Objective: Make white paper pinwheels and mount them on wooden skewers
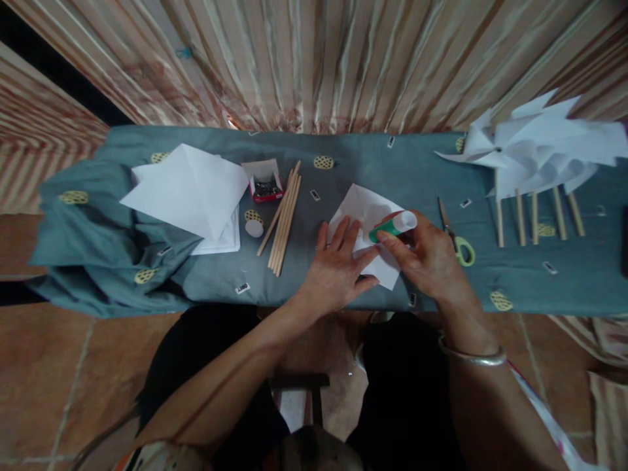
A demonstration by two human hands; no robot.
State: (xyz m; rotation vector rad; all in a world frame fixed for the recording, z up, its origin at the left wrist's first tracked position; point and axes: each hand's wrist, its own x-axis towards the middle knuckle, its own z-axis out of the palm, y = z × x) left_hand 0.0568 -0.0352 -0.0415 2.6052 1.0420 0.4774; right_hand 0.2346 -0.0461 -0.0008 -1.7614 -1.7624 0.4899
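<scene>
Left hand (336, 268): palm down, fingers spread, thumb pointing right.
Right hand (429, 258): fingers curled in a grip, thumb pointing leftward, close beside the left.
Left arm (235, 376): bare forearm, slanting forward and inward.
Right arm (495, 399): bare forearm, angled inward.

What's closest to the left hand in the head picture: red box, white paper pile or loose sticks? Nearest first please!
1. Loose sticks: just left of the left hand.
2. Red box: up-left, beyond the sticks.
3. White paper pile: farthest left.
</scene>
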